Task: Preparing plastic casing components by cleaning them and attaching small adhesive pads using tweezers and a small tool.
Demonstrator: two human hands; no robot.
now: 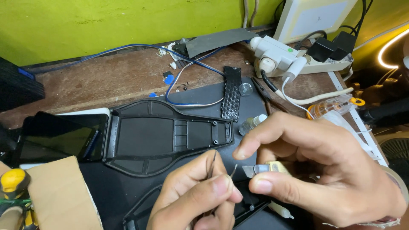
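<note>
The left hand (194, 196) sits at six o'clock in the view, fingers curled shut, thumb and forefinger pinching a thin dark wire (211, 165). The wire's long axis runs nearly upright, its free end pointing toward twelve o'clock and leaning slightly to one o'clock. A second short strand shows just beside it at the thumb tip, slanting toward one o'clock.

The right hand (315, 166) comes in from four o'clock, wrist low, knuckles up, fingers bent inward toward nine o'clock. Its thumb and forefinger are closed on a small cutter blade (255, 170) with a yellowish handle. The blade lies almost level, its grey tip pointing to nine o'clock, straight at the wire and just short of it. The other fingers are folded loosely behind.

Under both hands lies a black mat (251, 104) on a brown wooden bench (98, 81). At ten o'clock from the hands rests a large black plastic cover (166, 136), long axis running nine to three. Further toward nine o'clock lies a dark tablet (59, 136). At one o'clock stands a white power strip (281, 55), and a small clear bottle (251, 124) lies near the right forefinger.
</note>
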